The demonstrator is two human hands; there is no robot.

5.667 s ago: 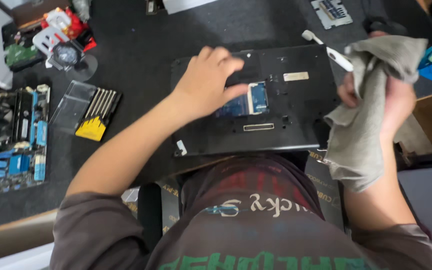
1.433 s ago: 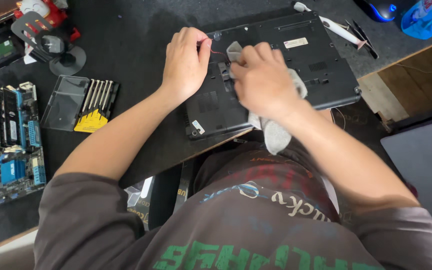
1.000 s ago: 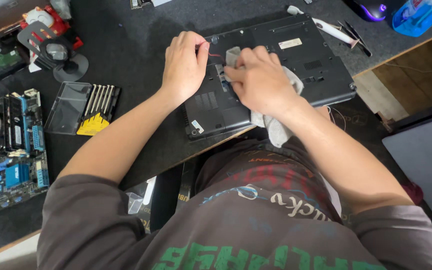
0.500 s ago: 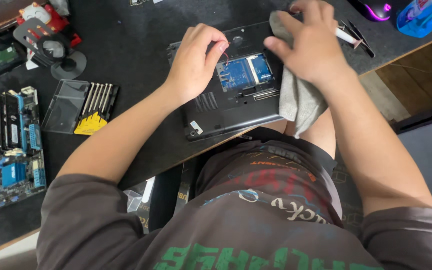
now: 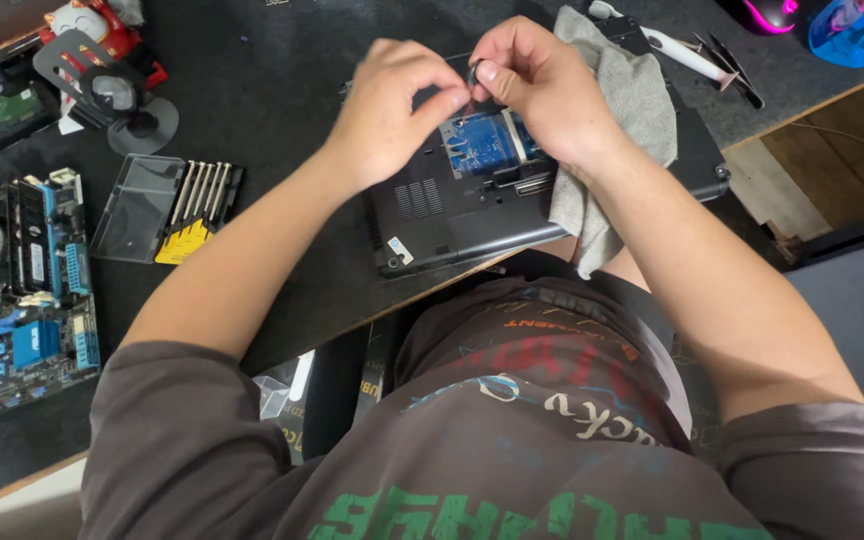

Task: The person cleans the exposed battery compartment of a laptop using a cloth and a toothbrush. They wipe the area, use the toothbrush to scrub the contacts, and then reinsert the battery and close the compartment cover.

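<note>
My right hand (image 5: 542,85) and left hand (image 5: 392,110) meet fingertip to fingertip over the upturned laptop (image 5: 472,205), and between them they pinch a small dark part (image 5: 474,72). The grip is narrow on both sides, thumb and forefinger closed on that piece; it is too small and too covered by fingers for me to say what it is, perhaps a cap or a little cover.

It sits just above the open bay, where a blue circuit board (image 5: 484,150) shows through the laptop's black base. I judge the part light and stiff, easy to drop, so I would keep it by its edges with the fingertips. The board below looks fragile, with bare contacts, and I would not press on its face. The laptop itself is flat, rigid and heavy enough to stay put on the worktop (image 5: 252,90).

A grey cloth (image 5: 622,110) lies under my right wrist, soft and limp, draped from the laptop's back edge over its near side towards my lap.

At nine o'clock from the laptop a set of small screwdrivers (image 5: 197,200) rests in an open clear case. Farther out at eight o'clock lies a bare motherboard (image 5: 22,290) with blue slots. At ten o'clock stands a fan-like metal piece on a red holder (image 5: 102,75). At two o'clock I see a white pen-shaped tool (image 5: 682,55) and black tweezers (image 5: 732,70).
</note>
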